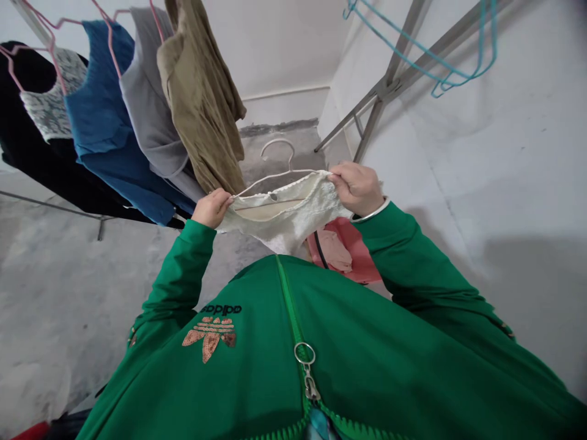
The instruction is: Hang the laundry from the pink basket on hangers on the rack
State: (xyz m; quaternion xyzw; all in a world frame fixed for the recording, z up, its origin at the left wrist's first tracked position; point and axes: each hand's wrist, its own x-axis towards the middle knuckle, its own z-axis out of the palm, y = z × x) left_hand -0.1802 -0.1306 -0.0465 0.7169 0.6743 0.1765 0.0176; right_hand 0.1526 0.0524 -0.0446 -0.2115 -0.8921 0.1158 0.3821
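Note:
A white textured top [293, 226] hangs in front of me, its wide neckline stretched sideways over a pale pink hanger [279, 173]. The hanger's hook points up and away from me. My left hand [212, 208] is closed on the left shoulder of the top, thumb and fingers pinching the cloth by the hanger's end. On the other side my right hand [355, 188] grips the right shoulder of the top. The lower part of the top drops out of sight behind my green jacket [257, 342].
On the left, several garments hang on pink hangers, among them a khaki shirt [197, 91] and a blue top [107, 122]. Blue hangers [458, 76] hang from the metal rack frame [385, 88] at upper right. A pink basin [362, 250] with cloth stands below my right arm.

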